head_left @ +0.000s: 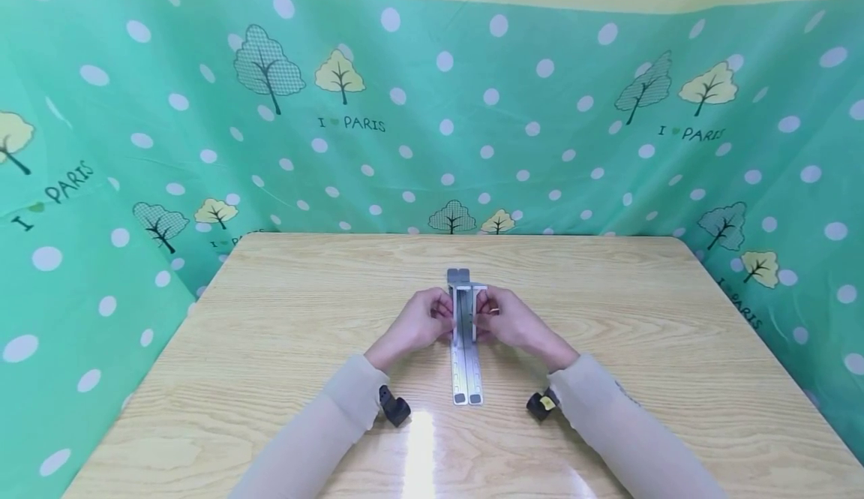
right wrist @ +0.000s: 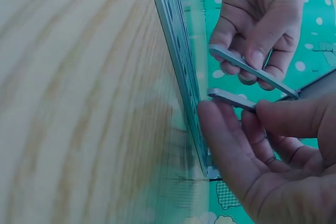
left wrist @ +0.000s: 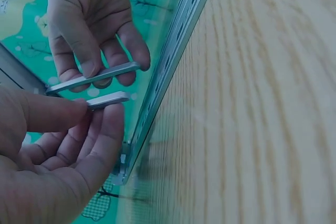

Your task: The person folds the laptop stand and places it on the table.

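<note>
A silver folding metal stand (head_left: 466, 368), probably a laptop stand, lies lengthwise on the table with dark pads at its ends. Two narrow arms rise from its middle, joined at the top. My left hand (head_left: 427, 319) pinches the left arm (left wrist: 107, 99) between thumb and fingers. On the other side, my right hand (head_left: 506, 320) pinches the right arm (right wrist: 231, 98) in the same way. A slim gap separates the two arms in both wrist views. The slotted base rail (left wrist: 173, 51) stretches past the hands. Part of the stand is hidden behind my fingers.
The wood-grain table (head_left: 304, 296) runs back to a green dotted curtain (head_left: 378, 161) with trees and lettering. Black wrist cameras are strapped to the left sleeve (head_left: 358, 390) and right sleeve (head_left: 594, 390). Light glares off the table's near side.
</note>
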`<state>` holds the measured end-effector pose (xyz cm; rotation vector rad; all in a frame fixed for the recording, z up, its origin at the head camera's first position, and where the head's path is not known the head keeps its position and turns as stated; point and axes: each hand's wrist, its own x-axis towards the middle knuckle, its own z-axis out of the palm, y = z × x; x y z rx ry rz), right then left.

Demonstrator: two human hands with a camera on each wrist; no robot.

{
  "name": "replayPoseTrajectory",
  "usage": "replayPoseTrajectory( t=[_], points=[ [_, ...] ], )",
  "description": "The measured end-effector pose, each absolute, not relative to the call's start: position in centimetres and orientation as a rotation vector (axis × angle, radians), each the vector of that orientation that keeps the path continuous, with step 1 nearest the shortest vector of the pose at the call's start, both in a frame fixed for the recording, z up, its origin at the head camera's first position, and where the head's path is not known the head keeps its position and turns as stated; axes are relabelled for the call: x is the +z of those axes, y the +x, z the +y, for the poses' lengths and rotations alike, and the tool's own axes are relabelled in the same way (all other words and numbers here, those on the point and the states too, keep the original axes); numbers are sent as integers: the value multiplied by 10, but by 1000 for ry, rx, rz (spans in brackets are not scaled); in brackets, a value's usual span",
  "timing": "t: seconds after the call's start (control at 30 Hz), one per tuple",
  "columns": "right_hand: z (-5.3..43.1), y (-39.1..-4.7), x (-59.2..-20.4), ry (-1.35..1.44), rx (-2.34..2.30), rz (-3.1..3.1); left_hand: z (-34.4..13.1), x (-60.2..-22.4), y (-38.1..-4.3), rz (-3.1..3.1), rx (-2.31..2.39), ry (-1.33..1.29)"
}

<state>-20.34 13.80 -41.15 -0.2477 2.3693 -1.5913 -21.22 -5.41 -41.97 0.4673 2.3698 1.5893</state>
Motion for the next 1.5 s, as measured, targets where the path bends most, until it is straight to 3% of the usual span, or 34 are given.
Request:
replayPoseTrajectory(
  t=[1.5],
  points=[
    [145,-206,-413,-200,-1903,2037,-55,-422,-216,2014,1938,289]
  ],
)
